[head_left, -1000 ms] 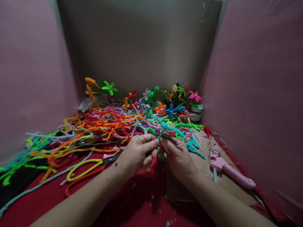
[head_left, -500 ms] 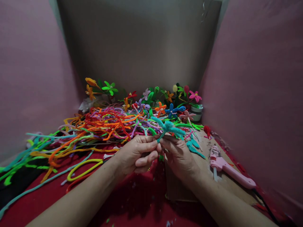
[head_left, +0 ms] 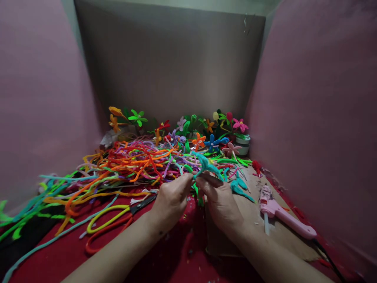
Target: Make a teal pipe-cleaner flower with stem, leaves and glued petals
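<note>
Turquoise fuzzy flower [head_left: 204, 163] stays pinched by right hand [head_left: 221, 202] and left hand [head_left: 171, 201], now rolled over.

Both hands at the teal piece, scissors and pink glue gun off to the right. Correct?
No: the scissors lie to the left, per the head view. Left hand and right hand at the teal piece, pink glue gun to the right.
</note>
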Demonstrator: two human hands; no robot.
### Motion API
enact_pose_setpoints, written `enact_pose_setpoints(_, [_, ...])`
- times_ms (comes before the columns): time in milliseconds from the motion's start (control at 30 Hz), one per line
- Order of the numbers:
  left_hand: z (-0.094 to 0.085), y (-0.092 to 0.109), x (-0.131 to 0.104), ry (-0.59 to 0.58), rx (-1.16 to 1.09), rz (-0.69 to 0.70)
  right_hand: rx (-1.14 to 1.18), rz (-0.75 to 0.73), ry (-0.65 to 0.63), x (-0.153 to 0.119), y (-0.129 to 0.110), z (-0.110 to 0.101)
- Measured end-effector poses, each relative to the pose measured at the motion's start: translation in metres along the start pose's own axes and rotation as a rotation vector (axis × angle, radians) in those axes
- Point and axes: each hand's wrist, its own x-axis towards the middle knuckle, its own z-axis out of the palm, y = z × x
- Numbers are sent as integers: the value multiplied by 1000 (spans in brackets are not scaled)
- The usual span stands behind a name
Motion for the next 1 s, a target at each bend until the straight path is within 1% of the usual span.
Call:
enact_pose_setpoints(67, [-2, 5, 4, 1, -81, -94, -26, 39, 9, 0, 1, -2])
enact_pose_setpoints(133, [-4, 11, 8, -7, -210, -222, -24, 50, 1, 0, 2, -4])
enact_pose_setpoints(267, [-7, 19, 13, -96, -618, -543, 40, 82, -18, 0, 3, -6])
enact_pose_setpoints(367, [-11, 16, 14, -207, -995, -715, 129, 141, 7, 1, 3, -5])
enact_pose_setpoints(433, [-14, 11, 15, -322, -1232, -770, 175, 177, 5, 2, 3, -4])
enact_pose_setpoints(500, [-17, 7, 16, -431, -1363, -787, 192, 189, 5, 3, 3, -3])
enact_pose_setpoints(533, [-17, 6, 16, -449, -1361, -781, 194, 187, 6, 3, 3, -3])
enact_pose_setpoints(567, [-17, 6, 17, -442, -1303, -761, 192, 182, 10, 3, 3, -3])
enact_pose_setpoints(600, [-17, 7, 17, -407, -1188, -722, 187, 173, 18, 3, 4, -3])
enact_pose_setpoints(667, [-14, 10, 15, -301, -836, -595, 178, 151, 34, 3, 5, -2])
enact_pose_setpoints(733, [-10, 12, 11, -189, -480, -413, 161, 110, 53, 2, 6, -1])
enact_pose_setpoints(767, [-8, 12, 9, -148, -359, -331, 146, 86, 63, 2, 6, 0])
enact_pose_setpoints(800, [-6, 12, 7, -119, -289, -279, 129, 69, 71, 1, 6, 0])
enact_pose_setpoints(833, [-4, 11, 6, -108, -266, -267, 111, 64, 74, 1, 6, 1])
enact_pose_setpoints(867, [-3, 11, 6, -105, -290, -298, 99, 66, 75, 1, 6, 2])
enact_pose_setpoints(933, [-3, 12, 8, -134, -446, -455, 90, 73, 79, 0, 6, 1])
enact_pose_setpoints(1000, [-5, 14, 12, -178, -685, -616, 61, 77, 68, 0, 7, 0])
